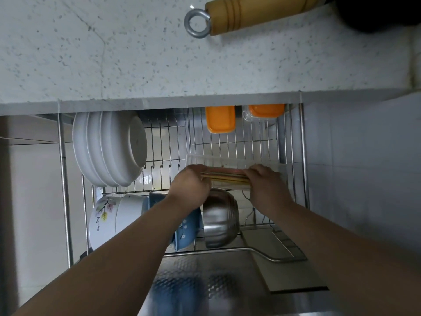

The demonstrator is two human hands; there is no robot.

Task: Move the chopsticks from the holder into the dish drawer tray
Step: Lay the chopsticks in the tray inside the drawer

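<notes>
A bundle of wooden chopsticks (pixel 225 176) lies level across a clear plastic tray (pixel 227 159) inside the pulled-out wire dish drawer (pixel 173 142). My left hand (pixel 190 182) grips the bundle's left end and my right hand (pixel 266 181) grips its right end. The chopsticks sit just over or in the tray; I cannot tell whether they touch its bottom. No chopstick holder is in view.
White plates (pixel 109 149) stand on edge at the drawer's left. Bowls (pixel 114 217) and a steel bowl (pixel 219 217) lie in front. Orange-lidded boxes (pixel 220 119) sit at the back. Above is a speckled countertop (pixel 136 53) with a wooden handle (pixel 257 12).
</notes>
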